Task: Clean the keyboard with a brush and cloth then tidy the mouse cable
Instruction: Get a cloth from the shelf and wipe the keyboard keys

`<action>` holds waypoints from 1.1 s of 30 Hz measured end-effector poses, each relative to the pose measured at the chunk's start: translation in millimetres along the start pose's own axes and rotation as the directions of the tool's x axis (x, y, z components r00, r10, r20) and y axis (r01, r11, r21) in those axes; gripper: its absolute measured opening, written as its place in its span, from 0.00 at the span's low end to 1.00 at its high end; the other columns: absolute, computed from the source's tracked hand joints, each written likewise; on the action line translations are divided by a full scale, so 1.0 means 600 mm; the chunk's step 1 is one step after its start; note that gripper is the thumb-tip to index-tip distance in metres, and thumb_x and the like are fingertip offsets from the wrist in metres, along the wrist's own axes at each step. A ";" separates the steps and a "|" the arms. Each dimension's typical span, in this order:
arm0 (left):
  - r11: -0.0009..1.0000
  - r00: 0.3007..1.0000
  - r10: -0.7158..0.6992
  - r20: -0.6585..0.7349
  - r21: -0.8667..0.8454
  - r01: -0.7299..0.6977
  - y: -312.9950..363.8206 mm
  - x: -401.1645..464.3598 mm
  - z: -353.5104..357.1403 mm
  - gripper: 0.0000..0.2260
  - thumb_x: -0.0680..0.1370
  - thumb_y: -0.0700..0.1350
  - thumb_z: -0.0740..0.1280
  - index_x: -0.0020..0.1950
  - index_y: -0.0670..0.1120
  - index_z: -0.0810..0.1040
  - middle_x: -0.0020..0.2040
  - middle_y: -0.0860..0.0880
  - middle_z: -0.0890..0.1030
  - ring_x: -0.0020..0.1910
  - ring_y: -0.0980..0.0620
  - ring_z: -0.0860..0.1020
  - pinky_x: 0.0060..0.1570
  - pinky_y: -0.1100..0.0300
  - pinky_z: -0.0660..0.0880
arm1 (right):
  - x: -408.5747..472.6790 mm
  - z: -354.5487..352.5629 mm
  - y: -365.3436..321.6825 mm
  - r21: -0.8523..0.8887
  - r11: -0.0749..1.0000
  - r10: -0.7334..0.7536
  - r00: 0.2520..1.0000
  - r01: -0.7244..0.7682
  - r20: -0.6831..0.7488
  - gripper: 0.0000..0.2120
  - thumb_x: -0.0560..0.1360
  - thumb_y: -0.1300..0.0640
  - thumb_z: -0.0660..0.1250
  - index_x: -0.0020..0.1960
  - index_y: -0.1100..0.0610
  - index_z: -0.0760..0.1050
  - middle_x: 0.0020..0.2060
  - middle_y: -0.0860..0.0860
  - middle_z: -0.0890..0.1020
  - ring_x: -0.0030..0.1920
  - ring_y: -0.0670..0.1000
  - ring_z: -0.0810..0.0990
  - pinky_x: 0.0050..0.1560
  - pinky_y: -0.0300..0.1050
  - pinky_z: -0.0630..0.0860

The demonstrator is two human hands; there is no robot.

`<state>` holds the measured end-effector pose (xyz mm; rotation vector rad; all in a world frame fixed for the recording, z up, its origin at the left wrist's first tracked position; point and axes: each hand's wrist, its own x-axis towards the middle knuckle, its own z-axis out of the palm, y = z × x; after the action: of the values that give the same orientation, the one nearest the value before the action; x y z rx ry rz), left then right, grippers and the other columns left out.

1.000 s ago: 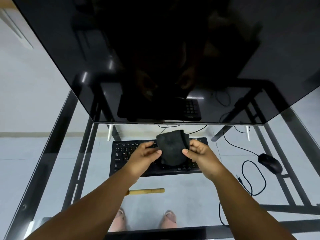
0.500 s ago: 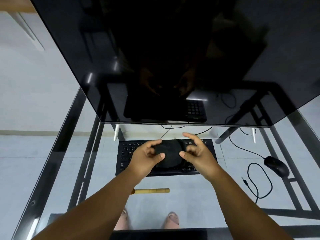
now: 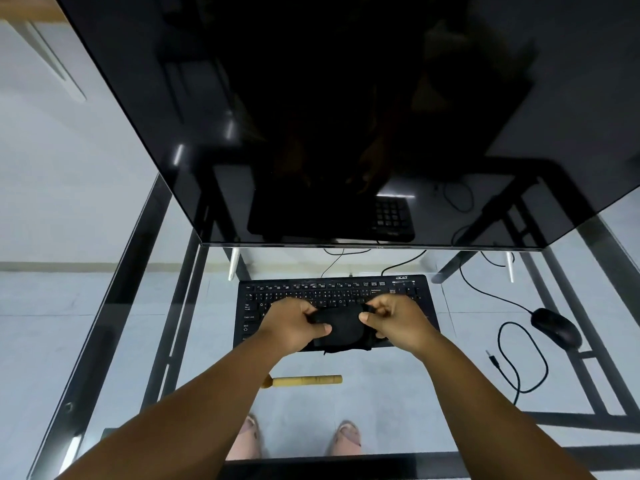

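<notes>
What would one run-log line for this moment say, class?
stage: cloth wipe | left hand and right hand: both grip black cloth over keyboard | brush: lying on desk | mouse cable: still looped

Glass, gloss and matt black.
The desk (image 3: 121,341) is clear glass on dark metal bars; the monitor (image 3: 346,116) is glossy, the keyboard (image 3: 332,289) matt plastic, the cloth (image 3: 341,329) soft black fabric, the brush handle (image 3: 306,380) pale wood.

Office: monitor (image 3: 346,116), keyboard (image 3: 332,292), mouse (image 3: 556,327).
</notes>
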<state>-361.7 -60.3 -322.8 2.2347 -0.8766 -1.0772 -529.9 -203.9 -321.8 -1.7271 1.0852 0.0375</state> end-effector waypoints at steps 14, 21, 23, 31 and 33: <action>0.897 0.920 0.260 -0.292 0.426 -0.119 -0.061 0.007 0.001 0.23 0.80 0.57 0.58 0.74 0.52 0.64 0.74 0.53 0.64 0.72 0.50 0.63 0.69 0.50 0.61 | 0.006 0.048 0.015 -0.528 0.732 -0.518 0.855 0.430 -0.022 0.28 0.76 0.49 0.64 0.74 0.41 0.63 0.71 0.42 0.68 0.70 0.47 0.65 0.70 0.48 0.64; 0.854 0.962 0.205 -0.182 0.513 -0.085 -0.126 0.000 -0.044 0.41 0.74 0.70 0.56 0.80 0.50 0.47 0.80 0.54 0.46 0.78 0.55 0.44 0.76 0.50 0.45 | 0.022 0.049 0.020 -0.749 0.461 -0.447 0.854 0.476 0.267 0.35 0.75 0.36 0.60 0.75 0.31 0.43 0.77 0.42 0.57 0.75 0.51 0.56 0.69 0.56 0.61; 0.840 0.976 0.171 -0.136 0.538 -0.072 -0.139 0.001 -0.055 0.51 0.67 0.76 0.58 0.80 0.50 0.44 0.80 0.54 0.43 0.78 0.55 0.41 0.76 0.49 0.42 | 0.029 0.059 0.023 -0.786 0.401 -0.511 0.827 0.471 0.235 0.34 0.75 0.38 0.61 0.76 0.33 0.47 0.69 0.47 0.68 0.66 0.53 0.67 0.62 0.54 0.67; 0.787 0.988 0.150 -0.045 0.610 -0.092 -0.174 0.003 -0.095 0.64 0.58 0.76 0.68 0.78 0.50 0.35 0.78 0.55 0.35 0.77 0.55 0.37 0.75 0.50 0.38 | 0.052 0.102 -0.014 -0.438 0.851 -0.442 0.846 0.290 -0.298 0.27 0.78 0.50 0.64 0.75 0.42 0.62 0.64 0.48 0.67 0.48 0.51 0.78 0.53 0.46 0.78; 0.755 0.987 0.159 -0.014 0.646 -0.112 -0.180 0.003 -0.103 0.64 0.58 0.75 0.69 0.77 0.50 0.32 0.77 0.55 0.33 0.77 0.55 0.37 0.75 0.51 0.37 | 0.062 0.111 -0.038 -0.466 0.841 -0.436 0.854 0.275 -0.283 0.24 0.79 0.51 0.62 0.74 0.44 0.64 0.66 0.45 0.67 0.51 0.51 0.79 0.52 0.47 0.79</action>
<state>-274.9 20.1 -361.5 2.6673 -1.5395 -0.6750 -462.8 -175.3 -353.7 -2.3776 1.0503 -0.3482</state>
